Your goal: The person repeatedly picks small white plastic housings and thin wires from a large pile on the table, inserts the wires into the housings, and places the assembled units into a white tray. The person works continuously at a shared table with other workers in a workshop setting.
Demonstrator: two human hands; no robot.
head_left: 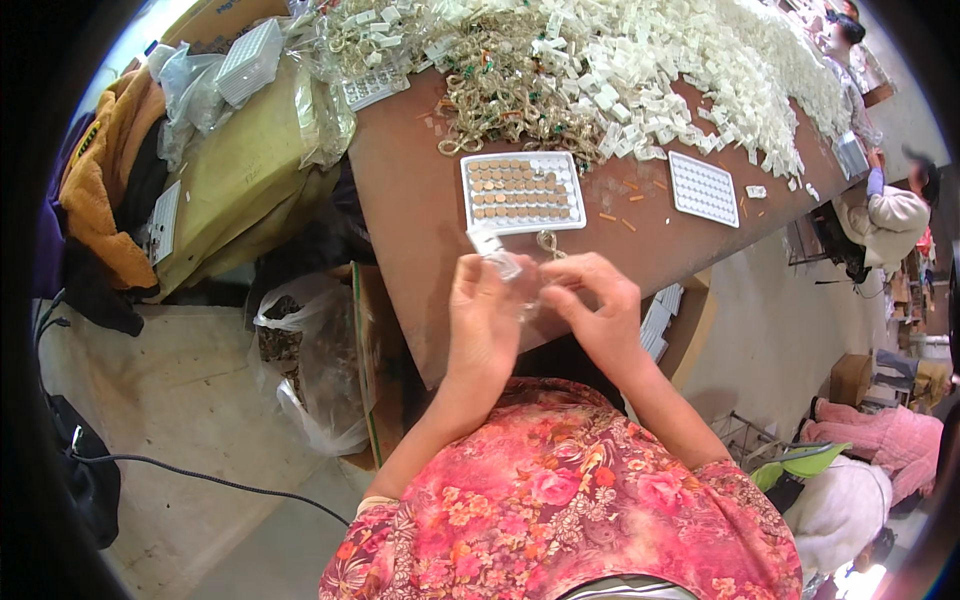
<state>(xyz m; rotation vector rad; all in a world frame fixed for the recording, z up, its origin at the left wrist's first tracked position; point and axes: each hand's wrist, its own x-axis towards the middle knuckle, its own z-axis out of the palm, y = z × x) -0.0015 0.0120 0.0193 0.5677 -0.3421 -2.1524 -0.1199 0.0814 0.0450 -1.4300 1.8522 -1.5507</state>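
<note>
My left hand (480,315) is raised over the table's near edge, its fingers closed on a small white plastic casing (494,252). Close beside it, my right hand (602,300) has thumb and forefinger pinched together. A thin looped cord (548,243) shows just above the right fingertips, and I cannot tell whether they grip it. Something clear and blurred lies between the two hands. Just beyond them sits a white tray (568,166) with rows of round copper-coloured discs (515,198) in its pockets.
A second white tray (703,190) lies to the right on the brown table (410,200). Tangled looped cords (510,95) and a heap of white plastic pieces (620,85) cover the far side. A plastic bag (325,350) stands left, below the table. Several people are at right.
</note>
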